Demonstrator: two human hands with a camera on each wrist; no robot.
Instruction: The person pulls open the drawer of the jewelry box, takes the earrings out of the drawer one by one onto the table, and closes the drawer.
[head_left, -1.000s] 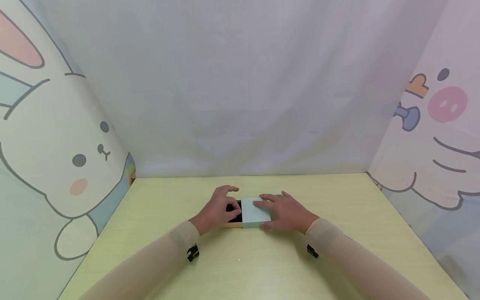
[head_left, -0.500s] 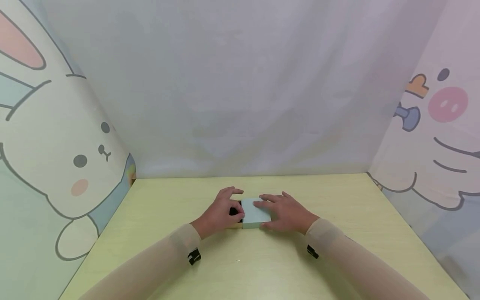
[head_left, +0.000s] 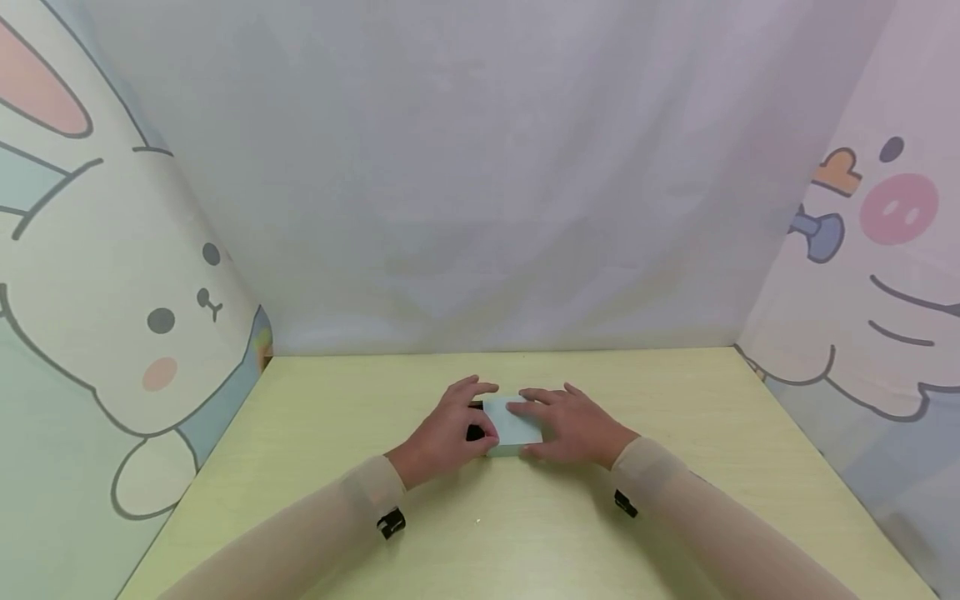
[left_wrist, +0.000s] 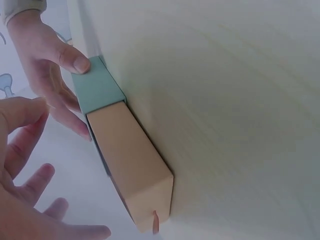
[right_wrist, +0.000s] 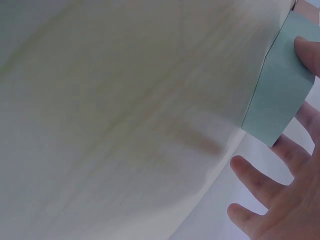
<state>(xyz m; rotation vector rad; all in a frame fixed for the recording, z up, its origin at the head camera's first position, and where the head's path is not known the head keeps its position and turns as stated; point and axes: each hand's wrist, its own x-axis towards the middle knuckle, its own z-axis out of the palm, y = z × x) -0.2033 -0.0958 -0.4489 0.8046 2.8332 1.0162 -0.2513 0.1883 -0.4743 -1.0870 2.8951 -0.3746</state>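
A drawer-style gift box lies on the table, with a mint green sleeve [head_left: 504, 421] on the right. From the sleeve's left end sticks out a tan drawer [left_wrist: 132, 150] with a black inside; a small ribbon tab [left_wrist: 155, 223] shows on its end. My right hand [head_left: 577, 427] grips the sleeve, thumb on the near side and fingers over the top and far side. Above the drawer and the sleeve's left edge is my left hand [head_left: 447, 435]. Its thumb and forefinger tips meet while the other fingers spread; whether something tiny is between them cannot be made out.
The box lies on a pale yellow wooden table [head_left: 600, 542]. A tiny bright speck [head_left: 477, 521] is on it, nearer to me. Behind hangs a whitish curtain [head_left: 480, 183]; cartoon-printed cloths [head_left: 90, 333] flank both sides.
My left hand has moved a little to the right, from over the open drawer to the sleeve's left edge, fingertips still together. The right hand and the sleeve have stayed in place.
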